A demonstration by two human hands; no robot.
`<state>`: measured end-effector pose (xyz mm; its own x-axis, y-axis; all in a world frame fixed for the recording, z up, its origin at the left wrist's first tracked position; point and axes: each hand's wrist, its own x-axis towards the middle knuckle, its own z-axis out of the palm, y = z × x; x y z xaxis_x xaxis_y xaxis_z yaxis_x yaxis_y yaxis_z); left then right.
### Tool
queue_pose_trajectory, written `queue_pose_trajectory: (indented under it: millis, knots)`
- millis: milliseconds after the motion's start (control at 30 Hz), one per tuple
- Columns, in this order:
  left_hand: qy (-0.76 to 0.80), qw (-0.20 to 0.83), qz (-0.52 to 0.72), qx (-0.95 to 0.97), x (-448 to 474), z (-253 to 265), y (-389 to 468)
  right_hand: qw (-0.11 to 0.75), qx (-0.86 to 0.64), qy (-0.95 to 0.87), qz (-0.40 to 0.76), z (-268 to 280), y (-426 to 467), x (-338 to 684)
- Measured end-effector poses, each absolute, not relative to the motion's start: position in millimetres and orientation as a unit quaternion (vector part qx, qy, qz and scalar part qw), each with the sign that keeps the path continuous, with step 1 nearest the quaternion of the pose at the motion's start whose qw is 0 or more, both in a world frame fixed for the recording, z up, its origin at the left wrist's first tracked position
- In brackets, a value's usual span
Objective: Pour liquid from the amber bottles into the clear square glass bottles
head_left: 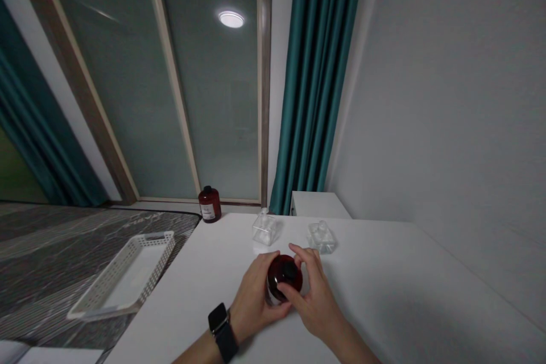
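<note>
An amber-brown bottle (275, 290) with a black cap stands between my hands over the white table. My left hand (256, 287), with a dark watch on its wrist, is wrapped round the bottle's left side. My right hand (313, 296) grips it from the right, thumb across the shoulder near the cap and fingers behind. Beyond my hands are two clear glass bottles: a square one (265, 230) at the back and another clear square one (322, 237) to its right. A second amber bottle (209, 205) with a black cap and white label stands at the table's far left corner.
A white perforated basket (81, 314) lies on the dark patterned surface left of the table. The white table (384, 278) reaches to the grey wall on the right. A white cabinet (319, 205) stands behind it, near a teal curtain (315, 85) and glass sliding doors (217, 119).
</note>
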<state>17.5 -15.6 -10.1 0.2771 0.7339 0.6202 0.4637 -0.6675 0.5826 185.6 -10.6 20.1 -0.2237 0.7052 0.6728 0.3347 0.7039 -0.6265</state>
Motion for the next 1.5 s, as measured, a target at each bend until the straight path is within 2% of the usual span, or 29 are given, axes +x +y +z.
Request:
queue_pose_trajectory:
  millis: [367,600,867,967,1400,1500]
  knots:
    - [0.379,0.132,0.462,0.791,18.1,-6.4,-14.8,0.53,-0.306,-0.773,0.167,26.5,-17.3,185.8]
    - [0.386,0.096,0.446,0.802,16.9,-7.9,-15.2,0.53,-0.384,-0.74,0.159,23.9,-11.2,185.4]
    - [0.387,0.114,0.443,0.8,16.7,-7.0,-15.5,0.515,-0.304,-0.782,0.177,27.7,-18.8,189.2]
    - [0.382,0.108,0.441,0.805,17.1,-5.4,-16.6,0.505,-0.317,-0.784,0.17,27.0,-17.3,190.6]
    - [0.388,0.116,0.455,0.793,17.4,-6.8,-15.3,0.532,-0.263,-0.784,0.18,27.0,-13.9,190.2]
    - [0.392,0.103,0.452,0.795,15.7,-6.2,-14.5,0.568,-0.268,-0.752,0.2,24.2,-11.3,190.3]
